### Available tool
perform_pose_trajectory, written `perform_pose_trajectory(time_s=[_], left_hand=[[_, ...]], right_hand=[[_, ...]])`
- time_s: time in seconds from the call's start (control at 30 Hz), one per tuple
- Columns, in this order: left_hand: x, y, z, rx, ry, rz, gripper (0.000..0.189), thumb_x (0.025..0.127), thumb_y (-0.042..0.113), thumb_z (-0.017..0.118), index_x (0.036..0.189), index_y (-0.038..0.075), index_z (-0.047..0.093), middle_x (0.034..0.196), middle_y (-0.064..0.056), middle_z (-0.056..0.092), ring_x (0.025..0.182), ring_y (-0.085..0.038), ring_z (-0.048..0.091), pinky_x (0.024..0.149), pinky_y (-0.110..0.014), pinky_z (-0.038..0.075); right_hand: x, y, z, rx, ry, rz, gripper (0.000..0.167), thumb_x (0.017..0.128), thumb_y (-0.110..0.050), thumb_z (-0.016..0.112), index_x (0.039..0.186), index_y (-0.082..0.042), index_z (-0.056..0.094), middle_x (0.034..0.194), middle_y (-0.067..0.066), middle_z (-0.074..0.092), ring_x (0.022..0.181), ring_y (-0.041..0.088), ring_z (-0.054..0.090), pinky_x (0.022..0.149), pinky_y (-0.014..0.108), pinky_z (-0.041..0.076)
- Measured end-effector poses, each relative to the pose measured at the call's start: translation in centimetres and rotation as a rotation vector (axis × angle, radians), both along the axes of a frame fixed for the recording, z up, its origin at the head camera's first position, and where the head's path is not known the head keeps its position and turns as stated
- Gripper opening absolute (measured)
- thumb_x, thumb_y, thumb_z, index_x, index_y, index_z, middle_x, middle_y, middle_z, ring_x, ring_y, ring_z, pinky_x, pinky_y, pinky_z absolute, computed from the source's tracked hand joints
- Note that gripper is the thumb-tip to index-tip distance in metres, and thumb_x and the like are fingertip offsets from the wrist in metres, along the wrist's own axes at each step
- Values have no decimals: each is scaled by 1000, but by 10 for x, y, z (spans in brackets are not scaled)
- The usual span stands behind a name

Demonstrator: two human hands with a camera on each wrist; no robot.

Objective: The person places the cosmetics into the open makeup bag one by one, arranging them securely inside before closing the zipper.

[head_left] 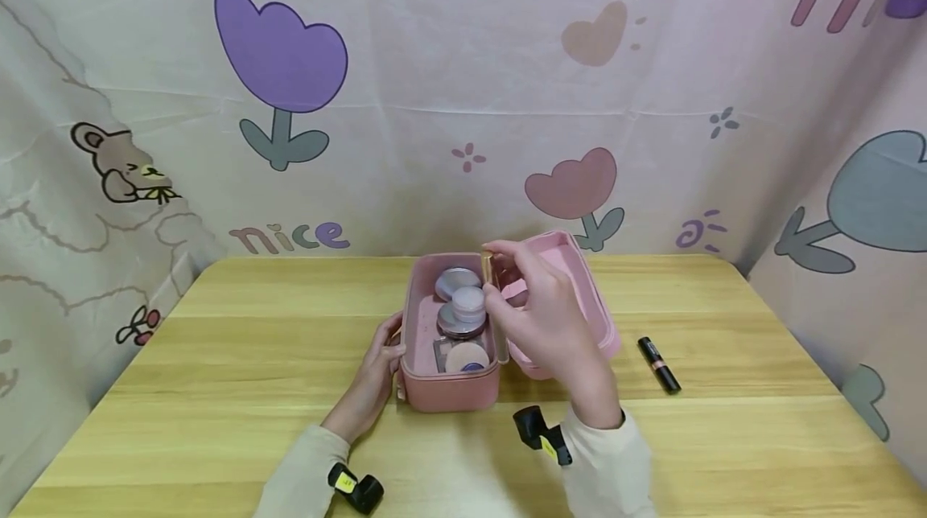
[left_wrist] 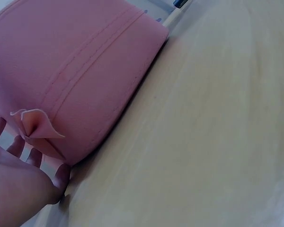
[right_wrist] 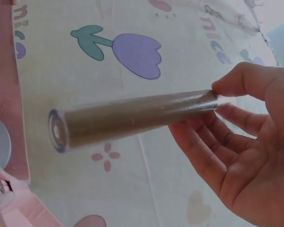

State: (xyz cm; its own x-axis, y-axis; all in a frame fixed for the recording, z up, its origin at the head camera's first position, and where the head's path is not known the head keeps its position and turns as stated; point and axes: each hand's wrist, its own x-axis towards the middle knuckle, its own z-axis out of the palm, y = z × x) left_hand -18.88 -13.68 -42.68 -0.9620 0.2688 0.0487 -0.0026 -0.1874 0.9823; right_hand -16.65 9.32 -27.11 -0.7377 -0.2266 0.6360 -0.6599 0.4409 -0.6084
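Observation:
A pink cosmetic case (head_left: 449,399) stands unzipped on the table, its lid (head_left: 583,281) folded out to the right. Inside lie several compacts, among them a round silver one (head_left: 456,280) and a small round jar (head_left: 469,301). Against the case's left side rests my left hand (head_left: 369,384); in the left wrist view its spread fingertips touch the pink wall near a fabric tab (left_wrist: 38,127). Above the case's right edge my right hand (head_left: 543,317) pinches one end of a slim brownish-gold cosmetic tube (right_wrist: 132,116) with a clear tip. The tube's exact kind cannot be told.
A black lipstick-like tube (head_left: 659,365) with a pinkish band lies on the wooden table (head_left: 253,373), right of the lid. A curtain (head_left: 413,43) printed with flowers hangs behind the table and along both sides.

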Motion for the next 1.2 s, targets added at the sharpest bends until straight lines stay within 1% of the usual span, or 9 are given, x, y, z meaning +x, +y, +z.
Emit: perform_pose_trajectory(time_s=[0.23,0.4,0.5,0.63,0.77,0.87,1.03,1.13,1.2], left_hand=[[2,-1,1,1,5,-1,66,91,18,41,151,6,16,154,-19,16,140,-33,14,110,-49,8],[3,0,1,-3,9,7,66,91,16,41,151,5,17,153,-19,19,138,-32,19,109,-42,14],[3,0,2,-9,17,7,65,91,16,41,151,4,18,152,-19,21,136,-30,21,107,-39,16],[3,0,2,-17,23,8,64,91,17,42,150,5,19,151,-17,23,133,-26,25,107,-38,18],[2,-1,2,-26,15,13,63,91,18,42,150,8,21,150,-15,25,132,-24,28,107,-38,19],[2,-1,2,-24,5,14,64,90,17,42,150,8,22,151,-15,25,132,-25,29,108,-40,19],[2,0,3,-13,0,13,64,90,18,43,149,7,21,153,-16,24,134,-28,28,109,-44,16],[3,0,3,-15,3,14,64,90,18,42,150,7,21,153,-17,24,133,-27,29,109,-41,17],[3,-1,2,-20,1,17,64,90,18,42,149,7,22,152,-16,25,132,-24,31,107,-37,20]], right_hand=[[-4,-15,-7,-24,-32,57,39,82,6,62,120,1,56,93,8,62,83,15,59,67,28,54],[-10,-31,-18,5,-23,103,39,82,6,62,120,1,54,94,8,60,84,15,59,67,25,54],[-12,-39,-23,9,-12,116,40,83,4,63,121,0,52,95,8,59,84,16,59,65,27,55],[-15,-47,-28,5,26,123,39,84,3,63,121,0,52,96,9,59,83,17,60,64,26,54],[-17,-54,-33,32,98,115,35,84,3,63,118,0,53,96,10,61,82,17,60,64,21,52],[-19,-59,-37,52,133,111,31,86,2,62,116,0,53,94,9,62,81,16,61,62,25,53],[-19,-65,-42,69,87,119,24,91,0,60,114,0,53,92,9,64,81,17,65,63,29,54],[-20,-66,-43,89,51,118,23,90,0,60,113,1,54,93,10,64,81,18,65,65,28,54],[-21,-67,-44,98,34,115,22,90,-1,60,112,1,54,93,10,65,80,18,66,66,28,55]])
